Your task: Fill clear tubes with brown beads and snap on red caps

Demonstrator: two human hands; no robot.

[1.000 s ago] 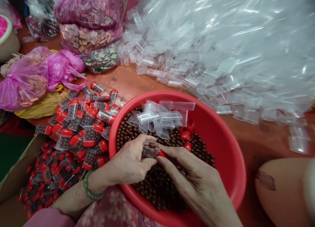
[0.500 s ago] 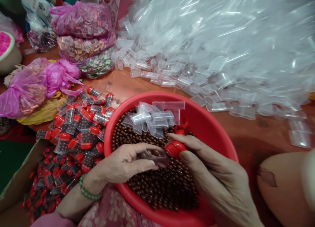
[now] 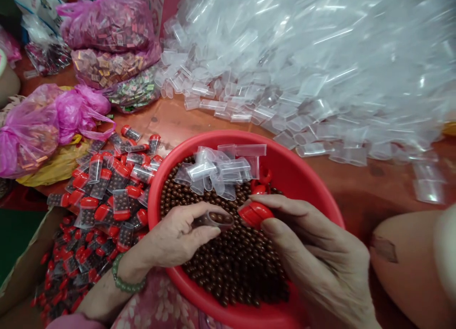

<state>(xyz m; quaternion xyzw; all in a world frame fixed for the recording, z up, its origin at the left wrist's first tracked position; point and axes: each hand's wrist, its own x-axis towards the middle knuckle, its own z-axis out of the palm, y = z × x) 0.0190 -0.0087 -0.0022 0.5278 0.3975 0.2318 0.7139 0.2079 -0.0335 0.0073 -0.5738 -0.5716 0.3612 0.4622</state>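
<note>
My left hand [image 3: 185, 234] grips a clear plastic tube [image 3: 220, 218] between thumb and fingers; brown balls show inside its open mouth, which faces right. In my right hand [image 3: 313, 248], a red cap [image 3: 255, 214] is pinched between thumb and fingertips, a small gap away from the tube. Both hands hover over a red basin [image 3: 313, 179] holding many shiny brown balls [image 3: 228, 267]. On the balls rests a small heap of clear tubes [image 3: 217, 169]. A few red caps [image 3: 262, 177] lie behind my right fingers, partly hidden.
Filled, red-capped tubes [image 3: 121, 203] pile up left of the basin, spilling toward a cardboard box [image 3: 32, 253]. A large heap of clear tubes [image 3: 302, 72] covers the back and right. Pink bags [image 3: 110, 24] stand at the back left. A bare knee [image 3: 406, 253] is at right.
The tube in my left hand has steadied, its mouth now plainly visible. My right hand keeps the red cap at nearly the same spot. The whole view has shifted slightly.
</note>
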